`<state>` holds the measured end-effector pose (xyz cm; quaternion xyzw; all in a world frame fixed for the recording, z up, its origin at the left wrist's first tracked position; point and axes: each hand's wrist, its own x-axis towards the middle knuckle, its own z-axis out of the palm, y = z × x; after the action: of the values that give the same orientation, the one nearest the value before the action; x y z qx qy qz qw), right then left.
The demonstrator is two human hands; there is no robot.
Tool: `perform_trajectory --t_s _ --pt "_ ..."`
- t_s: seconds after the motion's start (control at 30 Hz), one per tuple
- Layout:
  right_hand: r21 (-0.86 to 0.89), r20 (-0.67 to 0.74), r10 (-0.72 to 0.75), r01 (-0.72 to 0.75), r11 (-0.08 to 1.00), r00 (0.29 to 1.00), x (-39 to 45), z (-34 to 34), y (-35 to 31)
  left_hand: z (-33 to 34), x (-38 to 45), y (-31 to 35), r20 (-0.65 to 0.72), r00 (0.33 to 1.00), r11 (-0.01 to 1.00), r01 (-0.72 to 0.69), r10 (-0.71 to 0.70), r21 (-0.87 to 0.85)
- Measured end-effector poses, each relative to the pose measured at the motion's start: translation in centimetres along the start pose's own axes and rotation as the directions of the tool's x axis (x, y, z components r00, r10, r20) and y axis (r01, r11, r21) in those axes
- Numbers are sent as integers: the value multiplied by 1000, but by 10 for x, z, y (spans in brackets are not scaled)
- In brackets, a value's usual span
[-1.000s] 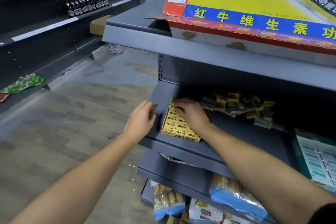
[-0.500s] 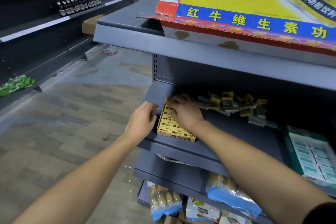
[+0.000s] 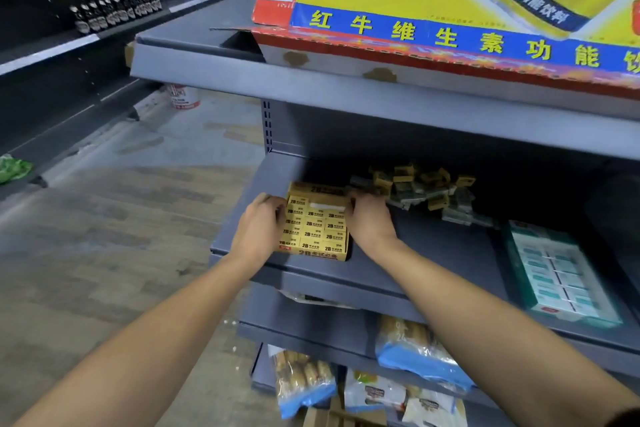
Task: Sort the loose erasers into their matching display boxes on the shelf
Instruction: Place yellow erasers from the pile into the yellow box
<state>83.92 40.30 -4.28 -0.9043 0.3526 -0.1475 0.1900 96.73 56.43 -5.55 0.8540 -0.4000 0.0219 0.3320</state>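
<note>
Both hands were on the box at this point: the left hand [image 3: 259, 229] cupped its left wall, fingers curled against the card, and the right hand [image 3: 369, 226] pressed in on the right wall, so the yellow display box [image 3: 315, 224] sat clamped between the two palms. It rested on the middle shelf [image 3: 433, 253], close to the front lip and near the shelf's left end, nearly full of yellow 2B erasers in rows (one pale gap showed in the back row). Thin card, by the look of it, light and a bit flexible, so the side walls were the sensible place to hold; squeezing hard would likely bow them. The erasers themselves should be small, firm and grippy, easy to pinch one at a time. Just behind the right hand lay the loose pile of erasers [image 3: 419, 189], yellow and grey-green mixed, spilling rightward along the back. Further right stood the green display box [image 3: 561, 274], well apart. Open shelf lay between the two boxes, room enough to slide things; the upper shelf [image 3: 311, 83] hung low overhead, and the front lip was the edge to mind.
</note>
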Motion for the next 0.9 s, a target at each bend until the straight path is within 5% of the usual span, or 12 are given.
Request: perform_trajectory --t_s 0.53,0.9 --pt "92 -111 -52 63 994 992 -20 -2 4 -4 3 26 -24 998 998 -50 51 38" --pt "-217 -147 -94 61 974 985 -4 -33 68 40 25 80 127 969 976 -218 213 26"
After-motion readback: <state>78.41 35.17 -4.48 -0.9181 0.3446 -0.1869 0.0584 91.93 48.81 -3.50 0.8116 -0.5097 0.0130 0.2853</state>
